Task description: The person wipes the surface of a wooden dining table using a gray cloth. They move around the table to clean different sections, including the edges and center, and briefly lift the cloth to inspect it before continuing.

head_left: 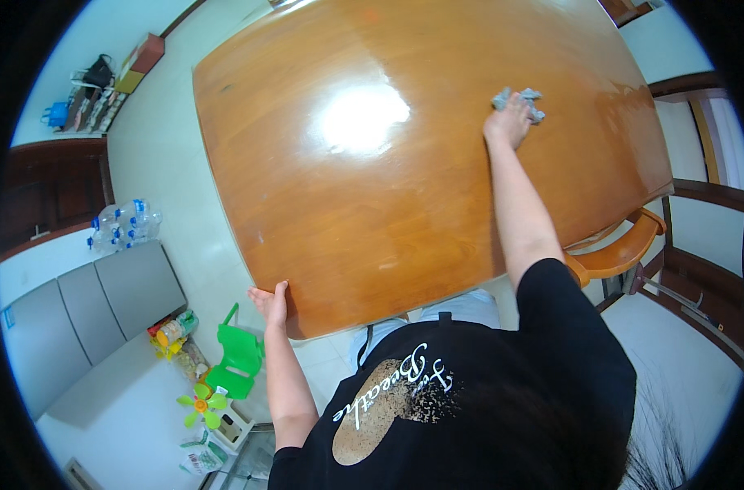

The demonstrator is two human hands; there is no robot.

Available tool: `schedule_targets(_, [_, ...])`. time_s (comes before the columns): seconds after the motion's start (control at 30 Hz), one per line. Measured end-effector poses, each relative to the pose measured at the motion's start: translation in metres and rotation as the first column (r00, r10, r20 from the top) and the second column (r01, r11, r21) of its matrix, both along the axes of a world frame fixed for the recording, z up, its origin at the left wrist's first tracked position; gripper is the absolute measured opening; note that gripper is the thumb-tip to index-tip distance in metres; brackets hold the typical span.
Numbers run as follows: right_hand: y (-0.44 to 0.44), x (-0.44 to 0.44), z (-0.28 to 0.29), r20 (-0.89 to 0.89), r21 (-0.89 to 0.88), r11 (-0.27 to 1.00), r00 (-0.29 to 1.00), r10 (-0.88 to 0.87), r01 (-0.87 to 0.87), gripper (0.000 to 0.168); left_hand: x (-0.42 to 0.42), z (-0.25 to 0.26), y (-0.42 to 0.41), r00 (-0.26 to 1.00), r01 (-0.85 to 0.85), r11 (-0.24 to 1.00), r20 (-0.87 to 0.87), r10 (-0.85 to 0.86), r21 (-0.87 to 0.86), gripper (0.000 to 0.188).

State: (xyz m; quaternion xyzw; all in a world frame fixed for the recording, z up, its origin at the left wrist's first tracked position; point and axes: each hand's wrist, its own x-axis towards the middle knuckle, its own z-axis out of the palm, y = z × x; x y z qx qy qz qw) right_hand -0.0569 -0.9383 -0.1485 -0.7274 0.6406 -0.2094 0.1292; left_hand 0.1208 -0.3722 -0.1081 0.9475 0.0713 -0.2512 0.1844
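Note:
A large polished wooden table (pixel 372 208) with rounded corners spreads out before me. My right hand (pixel 508 125) reaches far across it and presses a crumpled grey-blue cloth (pixel 535 105) against the top, the fingers over the cloth. At the near left corner is my left hand (pixel 275 305), thumb up and fingers spread beside the table's edge. It holds nothing that I can see. A bright light reflection lies on the tabletop between the two hands, and the surface to the right of the cloth looks glossier.
A wooden chair (pixel 620 251) is tucked against the table's right side. On the left are a small green plastic chair (pixel 236 361), a toy windmill (pixel 201 405), a grey cabinet (pixel 140 288), several empty plastic bottles (pixel 126 223) and a shoe rack (pixel 93 110) by the wall.

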Motion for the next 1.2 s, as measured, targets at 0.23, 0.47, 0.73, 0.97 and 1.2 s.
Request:
schedule_targets(0.23, [0.203, 0.159, -0.005, -0.004, -0.017, 0.554, 0.554, 0.832, -0.832, 0.036, 0.002, 0.005, -0.006, 1.000, -0.011, 1.000, -0.013, 0.011, 0.004, 0.105])
schedule_targets(0.47, [0.284, 0.135, -0.002, -0.049, -0.096, 0.055, 0.060, 0.997, -0.994, 0.038, 0.002, 0.005, -0.006, 1.000, 0.016, 1.000, -0.001, -0.016, -0.018, 0.105])
schedule_targets(0.73, [-0.018, 0.038, 0.043, 0.418, 0.334, 0.927, 0.908, 0.015, -0.169, 0.042, -0.001, -0.001, 0.005, 1.000, 0.004, 1.000, 0.007, -0.004, -0.003, 0.106])
schedule_targets(0.97, [-0.093, 0.032, -0.019, -0.153, 0.015, 0.991, 0.980, -0.129, 0.133, 0.047, -0.002, 0.001, 0.001, 0.999, 0.030, 0.999, 0.018, -0.030, 0.012, 0.106])
schedule_targets(1.2, [0.126, 0.247, -0.013, 0.322, -0.110, 0.716, 0.657, 0.682, -0.690, 0.037, -0.003, 0.003, 0.000, 1.000, 0.004, 1.000, -0.003, -0.004, 0.018, 0.105])
